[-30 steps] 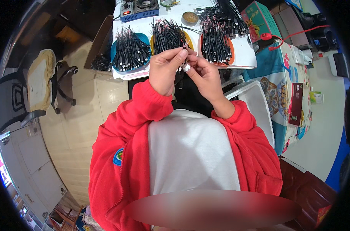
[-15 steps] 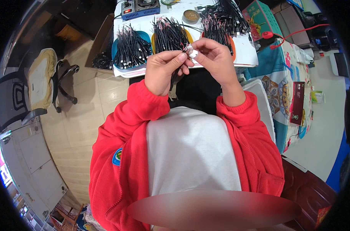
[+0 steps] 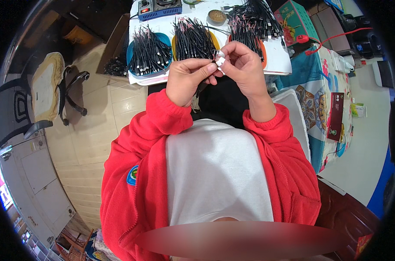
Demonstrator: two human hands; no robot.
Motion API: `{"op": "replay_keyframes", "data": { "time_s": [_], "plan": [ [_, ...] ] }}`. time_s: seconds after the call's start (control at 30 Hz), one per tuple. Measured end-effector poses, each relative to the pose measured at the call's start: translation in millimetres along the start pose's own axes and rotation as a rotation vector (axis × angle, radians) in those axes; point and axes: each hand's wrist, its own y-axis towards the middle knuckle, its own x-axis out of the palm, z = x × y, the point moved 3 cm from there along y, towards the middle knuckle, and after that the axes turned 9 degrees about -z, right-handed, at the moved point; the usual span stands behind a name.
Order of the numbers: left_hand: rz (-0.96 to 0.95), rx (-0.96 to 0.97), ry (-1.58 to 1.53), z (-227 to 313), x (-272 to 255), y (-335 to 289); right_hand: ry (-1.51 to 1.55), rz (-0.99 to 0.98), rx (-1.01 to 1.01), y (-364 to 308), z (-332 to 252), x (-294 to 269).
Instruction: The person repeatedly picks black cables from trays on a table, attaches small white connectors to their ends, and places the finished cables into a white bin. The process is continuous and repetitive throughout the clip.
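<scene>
My left hand (image 3: 183, 80) is closed, thumb against forefinger, on a thin black cable (image 3: 200, 90) that hangs down below the palm. Meeting it from the right, my right hand (image 3: 248, 74) pinches at the cable's bared wire ends, thumb and forefinger close together. White coverings (image 3: 220, 62) show on the tips of those two fingers. The fine wires are mostly hidden between the fingertips. Just beyond my hands lie heaps of black cables with reddish wire ends, in a blue tray (image 3: 167, 40), a yellow tray (image 3: 215, 40) and an orange tray (image 3: 264, 60).
At the table's (image 3: 275, 66) far side stand a blue device (image 3: 159, 13) with a lit red switch and a small round tin (image 3: 217, 16). More black cables (image 3: 260, 17) lie back right. A green box (image 3: 295, 19) is beyond them; an office chair (image 3: 45, 93) stands left.
The hands stay together and have shifted slightly right. My right fingertips have closed in over the wire ends, which showed more plainly before. The view has moved a little.
</scene>
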Motion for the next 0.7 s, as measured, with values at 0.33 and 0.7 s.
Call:
{"op": "replay_keyframes", "data": {
  "time_s": [0.33, 0.7],
  "plan": [
    [-0.158, -0.121, -0.311, -9, -6, -2, 0.828, -0.041, 0.172, -9, 35, 14],
    [-0.261, -0.242, -0.291, -10, -9, -2, 0.519, -0.074, 0.206, -11, 24, 0]
  ]
}}
